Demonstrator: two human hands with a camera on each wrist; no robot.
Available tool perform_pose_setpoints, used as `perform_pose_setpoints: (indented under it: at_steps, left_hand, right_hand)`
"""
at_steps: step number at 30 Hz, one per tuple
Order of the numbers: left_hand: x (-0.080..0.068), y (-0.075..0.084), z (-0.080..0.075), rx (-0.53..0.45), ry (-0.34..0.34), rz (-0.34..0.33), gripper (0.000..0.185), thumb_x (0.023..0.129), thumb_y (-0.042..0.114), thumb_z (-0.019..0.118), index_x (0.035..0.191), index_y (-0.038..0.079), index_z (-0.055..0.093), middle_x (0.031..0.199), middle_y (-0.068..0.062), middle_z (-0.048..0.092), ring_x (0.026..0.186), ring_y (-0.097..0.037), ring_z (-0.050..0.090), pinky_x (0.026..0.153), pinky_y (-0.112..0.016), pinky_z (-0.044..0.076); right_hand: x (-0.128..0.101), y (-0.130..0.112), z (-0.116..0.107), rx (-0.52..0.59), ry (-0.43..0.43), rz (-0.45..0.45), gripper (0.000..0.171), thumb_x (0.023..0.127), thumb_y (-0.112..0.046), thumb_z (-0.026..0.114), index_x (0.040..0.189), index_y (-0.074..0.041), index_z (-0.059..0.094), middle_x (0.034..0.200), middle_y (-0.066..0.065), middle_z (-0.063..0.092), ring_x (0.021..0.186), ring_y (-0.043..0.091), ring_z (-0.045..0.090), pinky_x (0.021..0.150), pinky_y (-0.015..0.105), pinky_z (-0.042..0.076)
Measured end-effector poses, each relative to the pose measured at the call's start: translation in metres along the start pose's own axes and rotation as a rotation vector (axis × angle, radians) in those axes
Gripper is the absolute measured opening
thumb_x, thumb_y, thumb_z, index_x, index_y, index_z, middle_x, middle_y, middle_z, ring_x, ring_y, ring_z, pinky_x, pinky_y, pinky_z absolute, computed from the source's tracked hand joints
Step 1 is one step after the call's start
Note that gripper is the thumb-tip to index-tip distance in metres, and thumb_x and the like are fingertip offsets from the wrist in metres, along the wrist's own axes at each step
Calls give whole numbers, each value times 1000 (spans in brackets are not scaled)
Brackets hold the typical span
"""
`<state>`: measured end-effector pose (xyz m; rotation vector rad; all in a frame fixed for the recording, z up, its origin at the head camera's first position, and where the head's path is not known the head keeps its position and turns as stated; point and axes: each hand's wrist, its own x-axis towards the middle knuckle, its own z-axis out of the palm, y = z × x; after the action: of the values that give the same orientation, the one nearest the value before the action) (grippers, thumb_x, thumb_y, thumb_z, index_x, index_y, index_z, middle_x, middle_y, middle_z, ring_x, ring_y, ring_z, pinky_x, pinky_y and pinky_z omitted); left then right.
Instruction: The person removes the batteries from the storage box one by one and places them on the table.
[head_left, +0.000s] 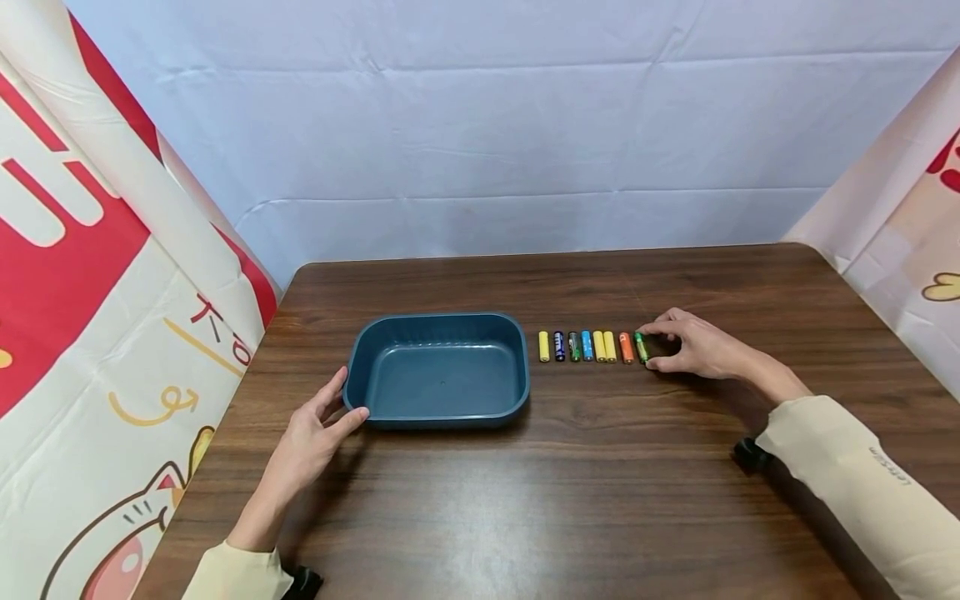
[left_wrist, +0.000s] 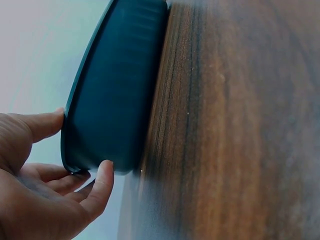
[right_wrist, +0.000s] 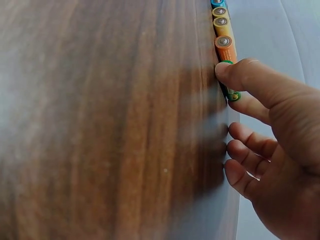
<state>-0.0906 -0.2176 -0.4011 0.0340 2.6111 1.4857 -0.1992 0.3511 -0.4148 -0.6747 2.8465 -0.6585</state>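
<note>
A dark blue plastic tray (head_left: 517, 367) stands empty in the middle of the wooden table (head_left: 600, 467). My left hand (head_left: 351, 393) rests against its near left corner, with the thumb (left_wrist: 104, 176) on the wall and straight fingers along the rim (left_wrist: 75, 100). To the right of the tray lies a row of several small batteries (head_left: 587, 346), yellow, blue, black, orange and green. My right hand (head_left: 647, 347) pinches the green battery (head_left: 641, 346) at the row's right end between thumb and forefinger. In the right wrist view the thumb (right_wrist: 235, 72) covers most of that green battery (right_wrist: 233, 95), beside the orange battery (right_wrist: 225, 47).
White cloth hangs behind the table, and printed red and cream banners stand at both sides. A small black object (head_left: 750, 454) sits under my right forearm near the table's right part. Bare wood lies in front of the tray and the batteries.
</note>
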Motion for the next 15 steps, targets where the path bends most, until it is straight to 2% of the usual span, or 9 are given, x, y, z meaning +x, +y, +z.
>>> perform_pose_setpoints:
  at_steps: [10,15]
  left_hand:
    - [0,0,0,-7,6,20,77,102,20,68,164,5,24,160,-26,37,141,-43,46,108,-45,42]
    - [0,0,0,-6,2,10,78,102,21,68,164,6,23,161,-25,36,141,-43,45,107,-45,42]
  right_hand:
    - [-2,-1,1,-4,16,9,61,91,-29,82,139,2,61,118,15,57,95,24,50,76,42,45]
    - [-3,-1,2,-7,17,24,64,90,-32,82,140,1,60,120,17,57,100,28,52,81,47,47]
